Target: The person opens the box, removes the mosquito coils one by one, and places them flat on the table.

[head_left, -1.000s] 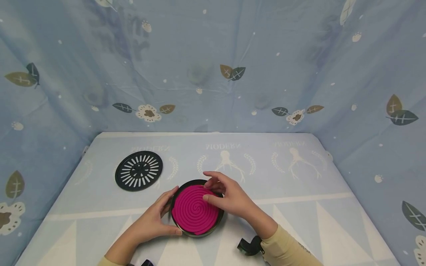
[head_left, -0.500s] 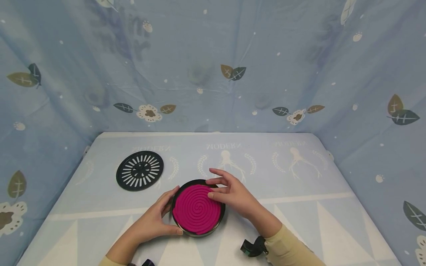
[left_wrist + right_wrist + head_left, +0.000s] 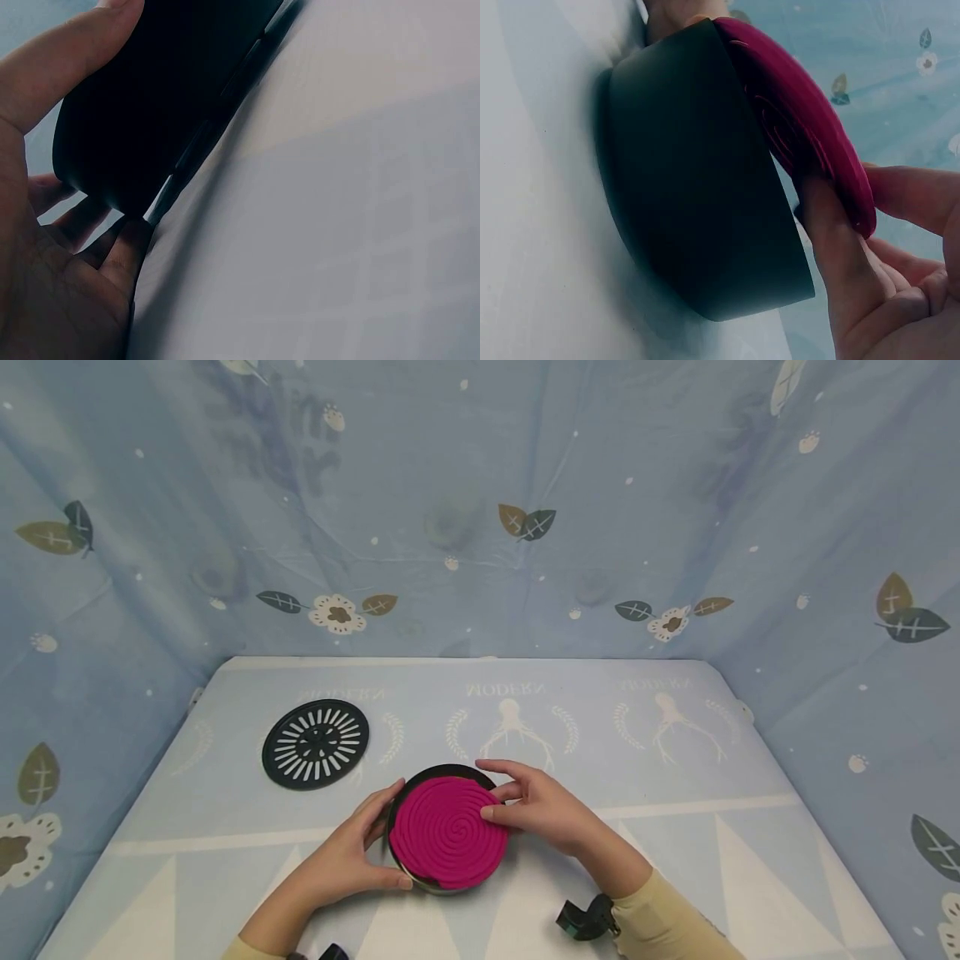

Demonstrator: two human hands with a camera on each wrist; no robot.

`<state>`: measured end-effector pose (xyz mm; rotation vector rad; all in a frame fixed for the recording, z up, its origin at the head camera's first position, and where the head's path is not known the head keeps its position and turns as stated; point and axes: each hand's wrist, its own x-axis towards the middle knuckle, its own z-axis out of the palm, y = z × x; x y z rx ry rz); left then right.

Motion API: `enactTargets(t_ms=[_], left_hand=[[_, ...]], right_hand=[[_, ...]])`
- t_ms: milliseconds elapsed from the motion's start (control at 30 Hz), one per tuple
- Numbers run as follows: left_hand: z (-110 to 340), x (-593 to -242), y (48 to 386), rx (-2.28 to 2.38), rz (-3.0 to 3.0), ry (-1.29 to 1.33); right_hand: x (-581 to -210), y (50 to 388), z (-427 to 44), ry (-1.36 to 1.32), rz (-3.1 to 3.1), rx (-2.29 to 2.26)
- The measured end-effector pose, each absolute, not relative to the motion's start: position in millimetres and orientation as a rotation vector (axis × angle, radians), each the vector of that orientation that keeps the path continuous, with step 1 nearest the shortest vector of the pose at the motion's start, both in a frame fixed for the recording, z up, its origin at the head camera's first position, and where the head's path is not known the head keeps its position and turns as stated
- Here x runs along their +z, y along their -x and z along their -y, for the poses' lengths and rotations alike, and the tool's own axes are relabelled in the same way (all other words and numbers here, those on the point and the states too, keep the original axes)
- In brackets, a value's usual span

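A magenta spiral disc (image 3: 448, 833) lies over a round dark container (image 3: 420, 777), its right side raised. In the right wrist view the disc (image 3: 825, 120) tilts away from the rim of the container (image 3: 690, 180), with a gap between them. My right hand (image 3: 551, 810) pinches the disc's right edge, thumb on one face and fingers on the other; the same hand (image 3: 900, 277) shows close up. My left hand (image 3: 345, 860) grips the container's left side, thumb near and fingers far. The left wrist view shows that hand (image 3: 67, 247) around the dark wall (image 3: 165, 97).
A black slotted round grate (image 3: 316, 745) lies on the patterned table cloth (image 3: 637, 718), behind and left of the container. Blue patterned curtains (image 3: 450, 468) stand at the back and both sides. A black wrist device (image 3: 587, 918) sits by the right sleeve.
My right hand has moved slightly right and taken hold of the disc's edge. That side of the disc has risen and shifted right over the rim. My left hand stays in place.
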<state>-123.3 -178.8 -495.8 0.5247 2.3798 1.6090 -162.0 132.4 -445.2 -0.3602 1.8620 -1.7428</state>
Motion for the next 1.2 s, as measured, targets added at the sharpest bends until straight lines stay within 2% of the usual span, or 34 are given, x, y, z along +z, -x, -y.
enactTargets(t_ms=[700,1200], left_hand=[[179.2,-495.5,124.1,1.588,-2.400,-0.534],[179.2,-496.7,124.4,1.605,-2.364,-0.527]], right_hand=[[-451.5,165.4,-143.6,0.333,-1.735,-1.796],[-450.5,193.8,-174.6,0.175,-1.865,-2.050]])
